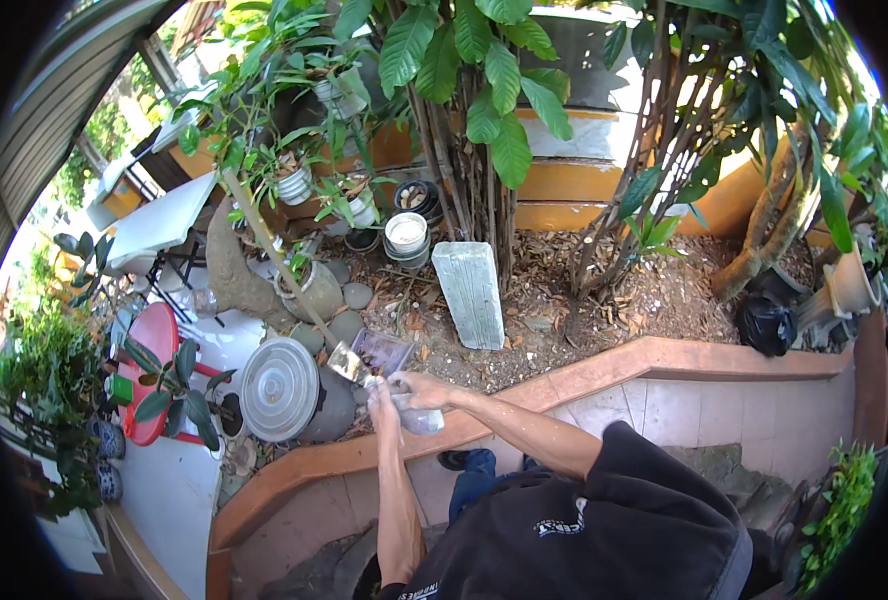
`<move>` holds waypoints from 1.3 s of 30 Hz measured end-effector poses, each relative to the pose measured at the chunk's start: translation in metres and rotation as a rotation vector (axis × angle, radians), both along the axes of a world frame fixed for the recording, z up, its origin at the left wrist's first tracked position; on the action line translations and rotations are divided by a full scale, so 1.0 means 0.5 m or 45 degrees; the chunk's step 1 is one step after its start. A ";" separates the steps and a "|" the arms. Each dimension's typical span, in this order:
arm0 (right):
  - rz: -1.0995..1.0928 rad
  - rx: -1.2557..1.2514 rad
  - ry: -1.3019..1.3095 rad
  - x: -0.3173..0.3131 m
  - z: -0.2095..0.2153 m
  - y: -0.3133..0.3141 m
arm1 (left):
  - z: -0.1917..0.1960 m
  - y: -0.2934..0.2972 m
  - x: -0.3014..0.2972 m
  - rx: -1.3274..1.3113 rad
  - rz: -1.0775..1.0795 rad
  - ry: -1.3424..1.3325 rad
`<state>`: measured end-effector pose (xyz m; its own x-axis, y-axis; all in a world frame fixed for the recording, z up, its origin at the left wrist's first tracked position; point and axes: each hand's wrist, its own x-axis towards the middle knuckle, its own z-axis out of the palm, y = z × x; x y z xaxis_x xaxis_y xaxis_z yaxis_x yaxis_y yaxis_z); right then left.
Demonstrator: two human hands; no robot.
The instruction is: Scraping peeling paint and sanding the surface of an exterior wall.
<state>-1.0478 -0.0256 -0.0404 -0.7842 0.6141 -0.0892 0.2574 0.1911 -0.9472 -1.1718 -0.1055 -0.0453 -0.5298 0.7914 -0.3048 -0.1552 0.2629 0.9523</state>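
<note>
Both of my hands meet in front of me, over the planter's edge. My left hand (384, 404) is closed around the handle end of a scraper-like tool with a flat, dirty metal blade (348, 362). Pressed against it, my right hand (419, 390) has its fingers closed; what they grip is hidden. Below the right hand shows a pale, see-through plastic piece (422, 421); I cannot tell whether it is held. A purplish plastic container (384, 352) with dark contents lies just beyond the hands. A long wooden pole (279, 255) slants down to the blade; whether they join is unclear.
A lidded grey bucket (280, 390) stands left of my hands. A pale upright slab (469, 295) stands in the leaf-strewn soil ahead. Terracotta edging (604, 362) borders the bed. Potted plants, stacked pots (406, 238), a red stool (152, 370) and a black bag (766, 325) are around.
</note>
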 end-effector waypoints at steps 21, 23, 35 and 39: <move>-0.607 -0.773 0.206 0.494 0.036 -0.165 | 0.010 -0.005 0.416 -0.289 -1.005 -0.038; -0.593 -0.661 0.168 0.498 0.049 -0.152 | 0.007 -0.001 0.423 -0.254 -0.973 -0.024; -0.461 -0.525 0.270 0.697 -0.044 0.016 | 0.030 0.148 0.612 -0.302 -1.020 0.154; -0.478 -0.592 0.352 0.810 -0.004 0.081 | 0.076 0.230 0.707 -0.271 -1.131 0.177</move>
